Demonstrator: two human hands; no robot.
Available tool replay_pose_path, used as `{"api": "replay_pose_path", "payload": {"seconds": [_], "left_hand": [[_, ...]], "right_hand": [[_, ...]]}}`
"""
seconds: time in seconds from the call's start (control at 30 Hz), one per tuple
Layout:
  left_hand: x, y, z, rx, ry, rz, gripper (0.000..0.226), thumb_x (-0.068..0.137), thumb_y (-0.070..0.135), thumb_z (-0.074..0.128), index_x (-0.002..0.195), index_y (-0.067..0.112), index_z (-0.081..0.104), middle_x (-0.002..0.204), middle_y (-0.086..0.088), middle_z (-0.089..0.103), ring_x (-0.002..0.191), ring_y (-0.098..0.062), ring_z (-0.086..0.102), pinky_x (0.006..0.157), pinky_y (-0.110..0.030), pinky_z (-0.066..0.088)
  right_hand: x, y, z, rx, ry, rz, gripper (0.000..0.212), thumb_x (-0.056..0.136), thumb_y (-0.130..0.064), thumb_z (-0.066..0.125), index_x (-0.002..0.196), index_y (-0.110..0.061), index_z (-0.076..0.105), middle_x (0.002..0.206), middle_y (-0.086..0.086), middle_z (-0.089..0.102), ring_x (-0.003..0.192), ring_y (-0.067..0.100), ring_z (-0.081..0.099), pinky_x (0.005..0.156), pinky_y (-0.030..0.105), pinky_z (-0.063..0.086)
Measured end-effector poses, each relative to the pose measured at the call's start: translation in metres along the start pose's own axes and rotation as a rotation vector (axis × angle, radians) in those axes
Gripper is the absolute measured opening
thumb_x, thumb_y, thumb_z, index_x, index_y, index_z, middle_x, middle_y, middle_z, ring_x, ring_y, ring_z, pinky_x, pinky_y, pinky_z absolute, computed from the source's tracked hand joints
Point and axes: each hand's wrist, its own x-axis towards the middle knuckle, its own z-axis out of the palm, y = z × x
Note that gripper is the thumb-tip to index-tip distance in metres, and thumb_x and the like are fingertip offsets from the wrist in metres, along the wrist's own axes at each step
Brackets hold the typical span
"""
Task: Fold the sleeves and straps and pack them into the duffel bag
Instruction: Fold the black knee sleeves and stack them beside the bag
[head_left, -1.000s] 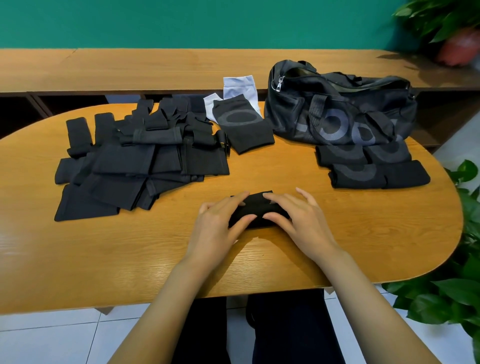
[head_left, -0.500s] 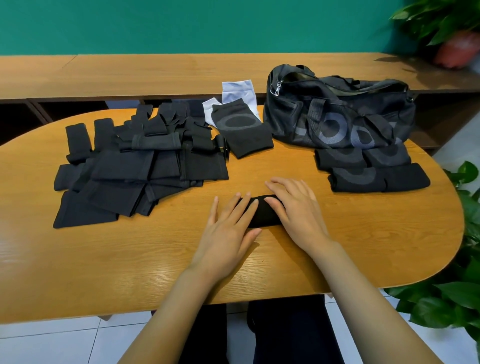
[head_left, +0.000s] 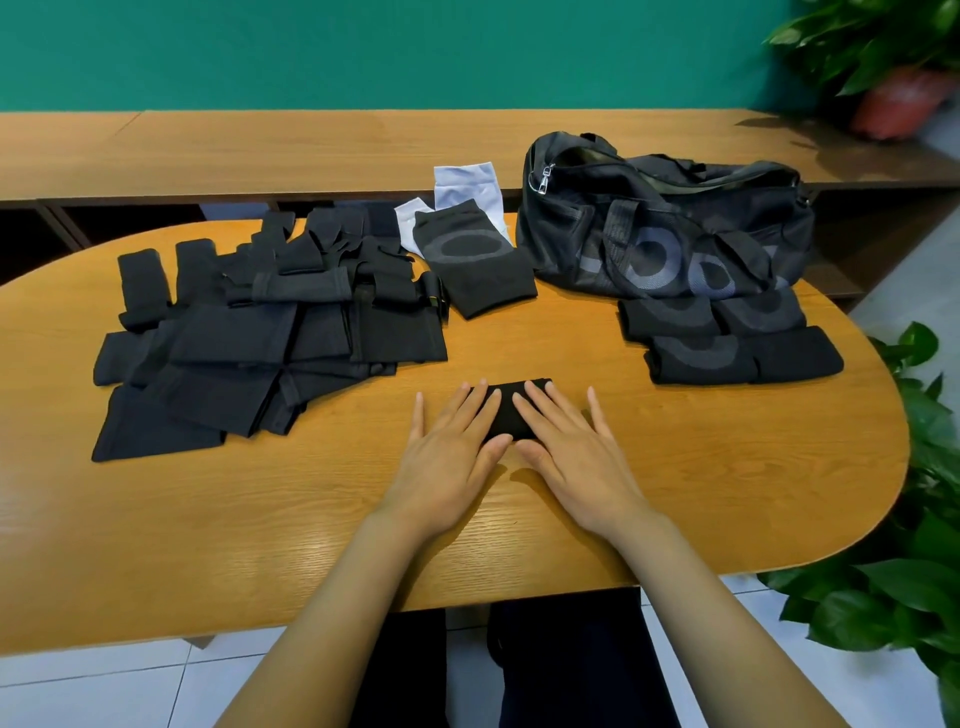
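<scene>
Both the left hand (head_left: 451, 453) and right hand (head_left: 570, 448), fingers straight and grasping nothing, press a folded black sleeve (head_left: 508, 411) flat near the desk's (head_left: 218, 525) front edge, a step best done with even pressure before packing the bag (head_left: 670, 228).

One duffel bag (head_left: 665, 228), two hands (head_left: 448, 460) (head_left: 576, 457)

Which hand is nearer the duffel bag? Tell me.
Right. The right hand lies flat on the folded black piece, toward the person and left of the duffel bag; the left hand presses the same piece, farther left.
</scene>
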Motion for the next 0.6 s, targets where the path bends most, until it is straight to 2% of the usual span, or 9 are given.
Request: {"api": "replay_pose_path", "payload": {"seconds": [0.1, 0.17, 0.23, 0.33, 0.4, 0.47, 0.6], "left_hand": [[0.003, 0.0, -0.001, -0.029, 0.006, -0.016, 0.06, 0.101, 0.053, 0.013, 0.156, 0.028, 0.007, 0.163, 0.012, -0.001, 0.148, -0.002, -0.008, 0.118, -0.043, -0.019], [0.005, 0.001, -0.003, -0.066, 0.011, -0.039, 0.062, 0.099, 0.054, 0.011, 0.156, 0.027, 0.009, 0.163, 0.011, 0.001, 0.148, -0.001, -0.007, 0.118, -0.042, -0.019], [0.008, 0.001, -0.004, -0.102, 0.01, -0.072, 0.069, 0.094, 0.058, 0.005, 0.156, 0.027, 0.011, 0.163, 0.011, 0.002, 0.148, -0.001, -0.006, 0.118, -0.043, -0.018], [0.014, 0.004, -0.006, -0.161, 0.019, -0.105, 0.076, 0.089, 0.061, -0.001, 0.156, 0.026, 0.013, 0.164, 0.01, 0.004, 0.148, -0.002, -0.004, 0.119, -0.043, -0.018], [0.016, 0.005, -0.005, -0.197, 0.029, -0.116, 0.078, 0.088, 0.062, -0.002, 0.155, 0.026, 0.016, 0.163, 0.009, 0.007, 0.148, -0.002, -0.003, 0.119, -0.043, -0.017], [0.018, 0.006, -0.005, -0.227, 0.041, -0.129, 0.077, 0.089, 0.062, -0.001, 0.155, 0.026, 0.018, 0.163, 0.009, 0.011, 0.148, -0.002, 0.0, 0.119, -0.042, -0.016], [0.021, 0.008, -0.007, -0.329, 0.057, -0.144, 0.075, 0.091, 0.06, 0.002, 0.154, 0.025, 0.024, 0.162, 0.008, 0.019, 0.148, -0.002, 0.007, 0.12, -0.039, -0.014]], "right_hand": [[0.001, -0.002, -0.005, 0.001, 0.015, -0.007, 0.079, 0.089, -0.068, -0.006, 0.156, -0.029, 0.01, 0.163, -0.01, 0.007, 0.15, 0.006, -0.007, 0.119, 0.043, -0.017], [-0.001, -0.004, -0.007, 0.045, 0.081, -0.012, 0.077, 0.093, -0.068, 0.002, 0.154, -0.025, 0.025, 0.162, -0.007, 0.015, 0.15, 0.007, -0.001, 0.12, 0.042, -0.014], [-0.005, -0.005, -0.007, 0.087, 0.143, -0.017, 0.07, 0.096, -0.066, 0.011, 0.14, -0.024, 0.046, 0.16, -0.005, 0.025, 0.15, 0.007, 0.006, 0.121, 0.041, -0.012], [-0.009, -0.005, -0.005, 0.011, 0.16, -0.074, 0.064, 0.099, -0.063, 0.014, 0.123, -0.026, 0.06, 0.16, -0.005, 0.027, 0.15, 0.009, 0.006, 0.12, 0.042, -0.013], [-0.008, -0.004, -0.004, -0.054, 0.137, -0.1, 0.071, 0.099, -0.063, 0.008, 0.132, -0.025, 0.058, 0.161, -0.006, 0.022, 0.151, 0.012, 0.003, 0.119, 0.044, -0.014], [-0.005, -0.005, -0.005, -0.107, 0.09, -0.097, 0.078, 0.096, -0.064, 0.001, 0.142, -0.023, 0.05, 0.163, -0.007, 0.014, 0.151, 0.013, -0.002, 0.119, 0.046, -0.014], [0.007, -0.01, -0.007, -0.183, 0.051, -0.097, 0.087, 0.091, -0.065, 0.0, 0.143, -0.014, 0.048, 0.164, -0.005, 0.007, 0.151, 0.016, -0.004, 0.119, 0.049, -0.013]]}}
